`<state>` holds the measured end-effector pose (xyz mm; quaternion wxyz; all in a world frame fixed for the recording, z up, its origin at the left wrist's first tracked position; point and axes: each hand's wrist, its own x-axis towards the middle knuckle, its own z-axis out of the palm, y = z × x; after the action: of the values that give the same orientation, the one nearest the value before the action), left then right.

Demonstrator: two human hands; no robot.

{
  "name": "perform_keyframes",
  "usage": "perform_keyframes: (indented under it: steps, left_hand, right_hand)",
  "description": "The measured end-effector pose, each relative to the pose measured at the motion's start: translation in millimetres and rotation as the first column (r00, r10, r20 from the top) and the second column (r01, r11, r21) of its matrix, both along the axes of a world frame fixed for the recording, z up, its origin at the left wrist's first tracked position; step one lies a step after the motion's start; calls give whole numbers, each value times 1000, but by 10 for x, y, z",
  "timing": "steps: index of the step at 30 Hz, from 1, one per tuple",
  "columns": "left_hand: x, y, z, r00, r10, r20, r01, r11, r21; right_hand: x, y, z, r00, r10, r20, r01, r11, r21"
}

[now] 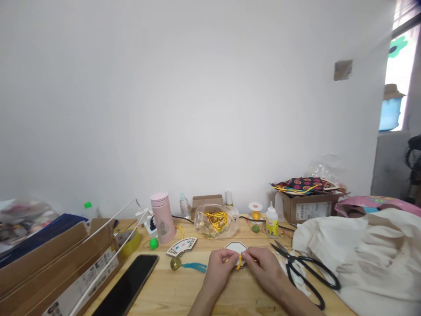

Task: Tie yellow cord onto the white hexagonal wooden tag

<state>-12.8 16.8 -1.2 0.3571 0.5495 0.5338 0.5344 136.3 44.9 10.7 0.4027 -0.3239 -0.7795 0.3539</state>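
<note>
Wooden table (174, 294), lower centre: left hand (219, 268) and right hand (265, 267) pinched yellow cord (239, 263).
Uneven pulling perhaps could slip it loose.

White octagonal plaque (235, 248) partly hidden behind your fingers (250, 254) at six o'clock, black rectangular phone (129, 284) cropped at seven

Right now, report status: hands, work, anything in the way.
Left hand and right hand together at yellow cord, exact grip unclear. White card partly hidden by hands. Scissors close beside right hand, not between hands.
</note>
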Motion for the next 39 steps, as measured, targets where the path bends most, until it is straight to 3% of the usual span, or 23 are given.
perform_keyframes:
  steps: [6,11,15,18,22,28,35,39]
  left_hand:
    - [37,-38,60,998,7,-60,-8,1000,-12]
    - [38,-39,85,993,36,-113,-35,999,14]
    - [36,-31,86,992,64,-104,-61,998,32]
    - [47,-40,91,994,71,-82,-68,997,28]
    - [62,-55,99,997,57,-51,-57,998,12]
    - [46,-44,91,994,4,111,-2,1000,-13]
    - [27,-13,47,1000,2,28,-1,999,-35]
    - [46,-41,82,1000,3,14,-3,1000,-13]
  right_hand:
    - [-66,20,12,989,13,-146,-43,978,-206]
    - [-81,13,63,966,27,-258,-142,887,-439]
    - [-88,7,73,946,67,-319,-233,823,-518]
    - [-107,5,58,933,86,-350,-271,806,-525]
    - [-134,5,25,940,69,-335,-233,845,-482]
    - [-135,1,37,936,8,-352,-191,851,-490]
    - [-129,5,21,946,59,-317,-206,866,-455]
    - [-144,6,-45,983,72,-168,-130,922,-366]
